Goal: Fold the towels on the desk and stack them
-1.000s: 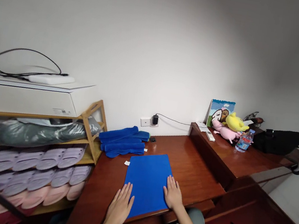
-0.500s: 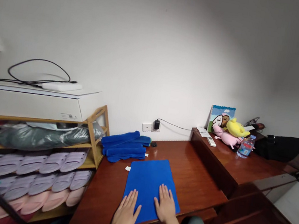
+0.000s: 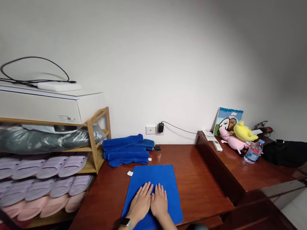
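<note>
A blue cloth lies spread flat on the brown wooden desk, its near edge at the desk's front edge. A white tag sticks out at its far left corner. My left hand rests palm down on the cloth, fingers stretched out, with a watch on the wrist. Close beside it, my right hand also lies flat on the cloth, thumb near the left hand. Neither hand grips anything. Behind the cloth, toward the wall, several rolled or folded blue cloths are piled up.
Left of the desk stands a wooden rack with lilac and pink slippers and a white box. On the raised right side are plush toys, a water bottle, a remote and a black bag.
My hands have come together at the middle of the cloth; the left moved right and forward, the right moved left. The cloth stays spread flat.
</note>
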A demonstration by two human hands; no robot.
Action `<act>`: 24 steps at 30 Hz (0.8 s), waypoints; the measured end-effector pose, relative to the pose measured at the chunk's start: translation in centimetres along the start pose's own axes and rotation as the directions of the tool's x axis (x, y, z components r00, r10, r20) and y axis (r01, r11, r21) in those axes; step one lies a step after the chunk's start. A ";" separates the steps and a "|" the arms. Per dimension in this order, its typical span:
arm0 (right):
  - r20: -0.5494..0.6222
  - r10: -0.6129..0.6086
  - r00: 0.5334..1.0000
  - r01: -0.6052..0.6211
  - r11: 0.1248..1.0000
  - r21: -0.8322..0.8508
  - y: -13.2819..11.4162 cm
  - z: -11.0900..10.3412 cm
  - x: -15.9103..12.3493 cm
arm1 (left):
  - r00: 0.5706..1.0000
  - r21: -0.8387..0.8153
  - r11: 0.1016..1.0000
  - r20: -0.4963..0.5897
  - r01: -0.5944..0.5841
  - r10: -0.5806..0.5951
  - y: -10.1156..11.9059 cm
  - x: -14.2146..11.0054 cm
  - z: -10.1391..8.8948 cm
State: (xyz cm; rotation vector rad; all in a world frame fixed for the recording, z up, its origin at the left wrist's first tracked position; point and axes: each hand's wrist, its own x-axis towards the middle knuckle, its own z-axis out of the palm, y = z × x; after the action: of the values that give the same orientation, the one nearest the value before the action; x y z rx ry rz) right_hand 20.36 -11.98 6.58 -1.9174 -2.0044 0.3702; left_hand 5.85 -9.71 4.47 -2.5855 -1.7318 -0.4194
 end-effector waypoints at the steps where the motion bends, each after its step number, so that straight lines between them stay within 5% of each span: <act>1: -0.003 0.010 1.000 -0.010 1.000 0.000 -0.1 0.6 0.2 | 1.000 0.003 1.000 0.010 0.017 -0.017 -0.1 0.2 0.2; 5: -0.031 0.067 0.997 -0.068 0.997 -0.048 3.2 1.2 -0.7 | 0.991 0.023 0.993 -0.058 0.120 -0.118 -3.4 -1.8 2.2; 9: -0.017 0.184 0.983 -0.184 0.975 -0.123 8.3 -1.0 -2.2 | 0.977 0.029 0.984 -0.123 0.178 -0.173 -7.3 -4.6 3.5; 12: -0.002 0.204 0.979 -0.202 0.970 -0.135 9.4 -2.4 -1.7 | 0.972 0.029 0.982 -0.150 0.187 -0.180 -7.8 -4.4 3.4; 20: -0.032 -0.067 0.997 0.067 0.998 -0.018 1.4 -1.4 8.4 | 0.994 0.002 0.997 -0.084 0.072 -0.071 -2.8 7.2 2.2; 24: 0.035 -0.138 0.990 0.138 0.990 0.008 1.1 0.4 12.3 | 0.993 0.011 0.994 -0.051 0.105 -0.104 -3.2 10.6 3.4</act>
State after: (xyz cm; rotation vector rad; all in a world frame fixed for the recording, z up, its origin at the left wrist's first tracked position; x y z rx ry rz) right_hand 20.81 0.35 6.57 -1.7674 -2.1423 0.3763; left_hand 7.44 1.73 3.08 -2.4603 -1.8523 -0.4688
